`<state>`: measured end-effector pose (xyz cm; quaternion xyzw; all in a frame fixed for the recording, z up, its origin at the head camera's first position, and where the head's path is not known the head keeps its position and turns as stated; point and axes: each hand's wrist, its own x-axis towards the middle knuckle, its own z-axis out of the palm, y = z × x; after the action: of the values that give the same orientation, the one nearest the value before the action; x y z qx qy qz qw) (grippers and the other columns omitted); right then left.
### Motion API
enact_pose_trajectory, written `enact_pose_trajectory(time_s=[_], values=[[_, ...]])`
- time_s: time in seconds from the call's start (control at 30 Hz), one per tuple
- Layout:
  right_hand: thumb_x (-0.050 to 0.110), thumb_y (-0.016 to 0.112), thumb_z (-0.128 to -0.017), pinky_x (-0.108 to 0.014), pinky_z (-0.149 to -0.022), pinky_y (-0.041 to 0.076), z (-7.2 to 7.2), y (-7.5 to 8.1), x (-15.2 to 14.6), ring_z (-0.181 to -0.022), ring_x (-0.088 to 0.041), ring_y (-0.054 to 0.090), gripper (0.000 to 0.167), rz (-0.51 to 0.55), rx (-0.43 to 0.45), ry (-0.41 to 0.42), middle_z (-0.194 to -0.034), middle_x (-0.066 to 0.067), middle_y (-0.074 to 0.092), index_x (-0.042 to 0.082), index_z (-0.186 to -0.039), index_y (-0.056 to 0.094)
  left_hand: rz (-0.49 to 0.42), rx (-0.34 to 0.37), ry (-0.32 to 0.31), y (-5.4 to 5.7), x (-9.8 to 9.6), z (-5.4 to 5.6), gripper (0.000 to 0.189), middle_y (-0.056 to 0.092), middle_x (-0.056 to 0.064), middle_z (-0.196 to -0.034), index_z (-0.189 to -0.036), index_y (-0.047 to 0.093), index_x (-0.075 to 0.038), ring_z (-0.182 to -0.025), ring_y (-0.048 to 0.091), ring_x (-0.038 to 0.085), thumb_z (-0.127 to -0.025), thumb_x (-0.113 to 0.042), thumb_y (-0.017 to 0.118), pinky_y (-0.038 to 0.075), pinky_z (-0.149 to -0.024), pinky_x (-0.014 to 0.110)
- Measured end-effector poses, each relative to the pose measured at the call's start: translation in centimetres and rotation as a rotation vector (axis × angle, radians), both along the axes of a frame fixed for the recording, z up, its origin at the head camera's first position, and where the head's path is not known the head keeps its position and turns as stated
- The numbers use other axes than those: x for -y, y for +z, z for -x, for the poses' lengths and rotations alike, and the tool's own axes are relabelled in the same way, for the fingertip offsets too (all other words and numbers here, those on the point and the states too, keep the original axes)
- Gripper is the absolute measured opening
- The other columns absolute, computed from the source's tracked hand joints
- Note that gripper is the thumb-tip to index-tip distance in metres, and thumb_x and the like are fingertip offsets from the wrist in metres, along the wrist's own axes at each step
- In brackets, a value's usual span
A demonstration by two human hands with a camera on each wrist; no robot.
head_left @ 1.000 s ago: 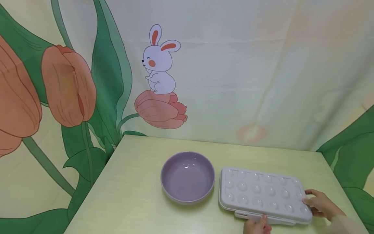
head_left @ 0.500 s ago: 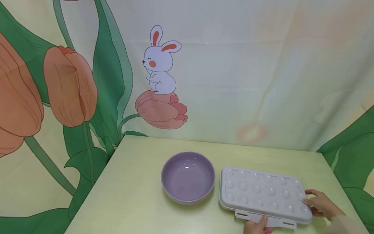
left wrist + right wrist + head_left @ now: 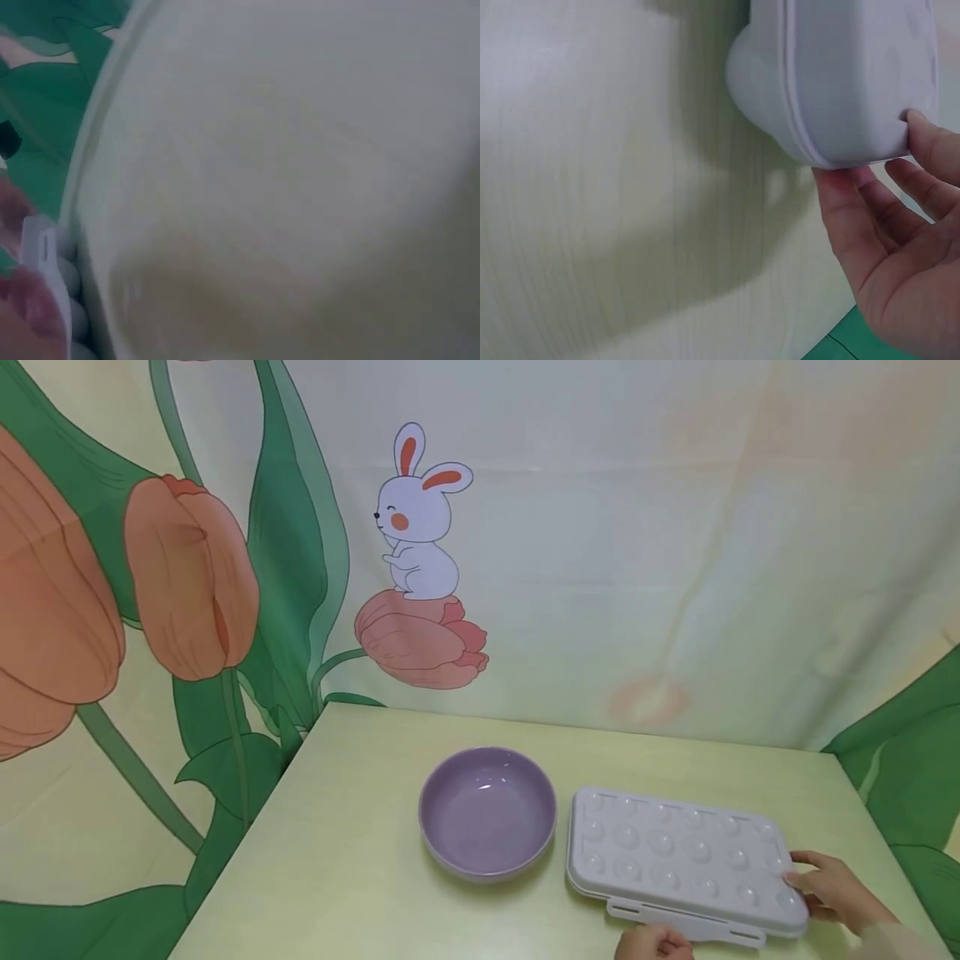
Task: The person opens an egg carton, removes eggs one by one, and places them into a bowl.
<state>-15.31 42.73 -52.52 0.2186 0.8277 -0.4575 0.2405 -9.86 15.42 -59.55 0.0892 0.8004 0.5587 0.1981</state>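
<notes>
A white plastic egg box (image 3: 682, 860) with rows of round bumps on its lid lies at the table's right. Along its front edge the clasp flap (image 3: 686, 922) sticks outward, with a slot near each end. My left hand (image 3: 654, 942) is at the flap with fingers curled; whether it pinches the flap is unclear. The left wrist view shows its fingers (image 3: 34, 304) beside the flap, cut off by the frame. At the right end my right hand (image 3: 900, 225) grips a corner of the box, thumb on the upper part and fingers beneath.
Left of the box stands a purple bowl (image 3: 487, 814), with nothing seen inside. The pale table (image 3: 360, 860) ends at a printed cloth (image 3: 600, 568) showing a rabbit and tulips.
The clasp flap has swung outward from the box's front. My left hand's thumb has come down off the flap and the hand shifted slightly lower left. My right hand keeps its grip.
</notes>
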Motion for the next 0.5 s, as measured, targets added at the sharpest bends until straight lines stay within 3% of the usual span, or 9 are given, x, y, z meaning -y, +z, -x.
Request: enact_pose_trajectory(time_s=[0.07, 0.13, 0.2, 0.27, 0.3, 0.4, 0.5], values=[[0.023, 0.056, -0.086, -0.031, -0.064, 0.049, -0.3, -0.3, -0.2, -0.072, -0.015, 0.054, 0.067, 0.003, -0.035, -0.004, -0.087, -0.01, 0.057, -0.014, -0.129, 0.019, 0.05, -0.152, -0.044, 2.2, 1.8, 0.0, 0.008, 0.064, -0.011, -0.067, -0.078, 0.066, -0.018, -0.057, 0.05, -0.007, -0.076, -0.023, 0.06, 0.039, -0.053, 0.011], [0.027, 0.056, -0.085, -0.032, -0.065, 0.049, -0.5, -0.5, -0.2, -0.072, -0.014, 0.055, 0.07, -0.001, -0.064, -0.007, -0.088, -0.011, 0.058, -0.014, -0.129, 0.019, 0.125, -0.38, -0.07, 3.4, 3.5, 0.2, 0.01, 0.065, -0.013, -0.074, -0.081, 0.066, -0.019, -0.064, 0.052, -0.008, -0.076, -0.022, 0.058, 0.038, -0.058, 0.008], [0.031, 0.056, -0.085, -0.032, -0.065, 0.05, -0.8, -0.7, -0.2, -0.073, -0.014, 0.054, 0.073, -0.017, -0.09, -0.003, -0.093, -0.019, 0.056, -0.014, -0.129, 0.02, 0.203, -0.636, -0.054, 3.5, 5.0, 0.6, 0.012, 0.065, -0.014, -0.083, -0.085, 0.066, -0.021, -0.073, 0.054, -0.006, -0.076, -0.021, 0.057, 0.039, -0.065, 0.007], [0.041, 0.056, -0.083, -0.032, -0.065, 0.05, -0.9, -1.3, -0.3, -0.075, -0.014, 0.054, 0.08, -0.049, -0.111, 0.004, -0.101, -0.028, 0.052, -0.014, -0.13, 0.02, 0.268, -0.878, -0.002, 2.8, 6.1, 1.4, 0.019, 0.064, -0.012, -0.095, -0.09, 0.064, -0.021, -0.088, 0.055, -0.001, -0.072, -0.019, 0.059, 0.041, -0.075, 0.01], [0.047, 0.055, -0.081, -0.032, -0.065, 0.05, -1.0, -1.6, -0.4, -0.075, -0.014, 0.054, 0.085, -0.068, -0.117, 0.004, -0.104, -0.03, 0.05, -0.013, -0.13, 0.021, 0.288, -0.963, 0.033, 2.4, 6.6, 1.7, 0.024, 0.062, -0.009, -0.101, -0.093, 0.062, -0.02, -0.095, 0.055, 0.004, -0.069, -0.018, 0.06, 0.041, -0.08, 0.014], [0.065, 0.05, -0.073, -0.032, -0.063, 0.05, -1.3, -2.3, -0.6, -0.076, -0.016, 0.053, 0.1, -0.133, -0.114, 0.013, -0.109, -0.034, 0.045, -0.012, -0.13, 0.023, 0.348, -1.049, 0.097, 1.6, 7.7, 2.4, 0.043, 0.054, 0.001, -0.118, -0.106, 0.055, -0.014, -0.108, 0.049, 0.014, -0.064, -0.017, 0.063, 0.042, -0.086, 0.026], [0.075, 0.04, -0.069, -0.032, -0.063, 0.05, -2.0, -2.5, -0.5, -0.078, -0.019, 0.053, 0.108, -0.189, -0.089, 0.033, -0.112, -0.035, 0.044, -0.013, -0.129, 0.024, 0.409, -0.975, 0.097, 1.5, 8.5, 2.4, 0.06, 0.043, 0.011, -0.131, -0.12, 0.045, -0.007, -0.118, 0.043, 0.022, -0.064, -0.019, 0.064, 0.041, -0.089, 0.035]])
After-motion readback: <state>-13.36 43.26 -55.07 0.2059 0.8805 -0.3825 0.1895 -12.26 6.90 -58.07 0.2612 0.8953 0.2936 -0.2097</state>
